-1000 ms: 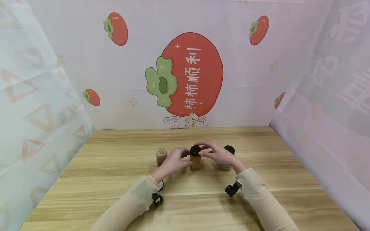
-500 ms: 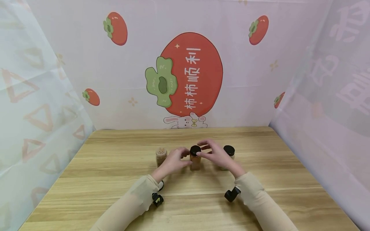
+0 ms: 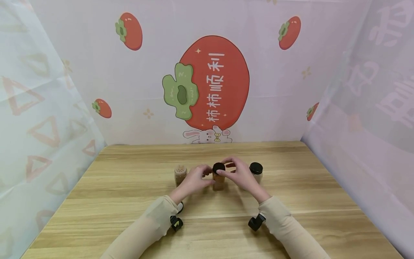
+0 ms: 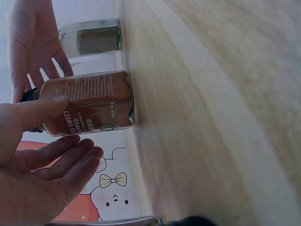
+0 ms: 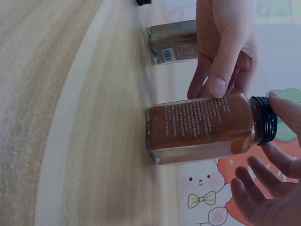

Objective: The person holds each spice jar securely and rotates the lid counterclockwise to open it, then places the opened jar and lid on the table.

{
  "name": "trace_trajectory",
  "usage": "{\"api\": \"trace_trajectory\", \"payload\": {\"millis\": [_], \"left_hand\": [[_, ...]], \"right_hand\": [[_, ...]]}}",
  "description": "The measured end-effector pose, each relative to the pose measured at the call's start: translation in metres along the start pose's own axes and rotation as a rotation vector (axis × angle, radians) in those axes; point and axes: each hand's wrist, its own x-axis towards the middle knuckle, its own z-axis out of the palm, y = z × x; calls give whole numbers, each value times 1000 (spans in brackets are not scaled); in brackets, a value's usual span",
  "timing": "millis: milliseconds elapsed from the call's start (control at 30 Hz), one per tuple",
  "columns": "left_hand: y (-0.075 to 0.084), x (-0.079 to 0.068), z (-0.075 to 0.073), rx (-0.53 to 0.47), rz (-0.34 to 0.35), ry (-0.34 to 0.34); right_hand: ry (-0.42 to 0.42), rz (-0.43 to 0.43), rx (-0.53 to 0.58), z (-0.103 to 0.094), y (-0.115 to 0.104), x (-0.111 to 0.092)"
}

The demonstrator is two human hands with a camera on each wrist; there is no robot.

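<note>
A glass spice jar (image 3: 218, 185) of reddish-brown powder stands upright on the table, its label partly reading "sweet pepper" in the left wrist view. My left hand (image 3: 195, 181) steadies it from the left, thumb on one side and fingertips on the other. My right hand (image 3: 242, 176) pinches its black screw cap (image 5: 268, 120) between thumb and index finger, the other fingers spread loosely. To the left, a second spice jar (image 3: 180, 172) shows a pale perforated top and brown contents. On the right, a third jar (image 3: 256, 169) with a black cap is partly behind my right hand.
A small round black-and-white piece (image 3: 180, 207), like a jar lid, lies by my left cuff, partly covered. Black wrist cameras (image 3: 256, 222) hang below both cuffs. A printed cloth backdrop (image 3: 148, 72) rises behind the wooden table (image 3: 207, 233).
My right hand's thumb has slid left across the cap and its wrist has swung left, uncovering more of the right jar's cap. My left hand and the middle jar have stayed in place.
</note>
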Motion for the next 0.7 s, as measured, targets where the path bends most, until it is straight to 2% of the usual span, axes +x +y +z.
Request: {"api": "trace_trajectory", "payload": {"millis": [233,700], "left_hand": [[1,0,0,6,-2,0],[1,1,1,14,7,9]], "right_hand": [[17,-10,9,0,1,0],[-19,-54,-27,-3,5,2]]}}
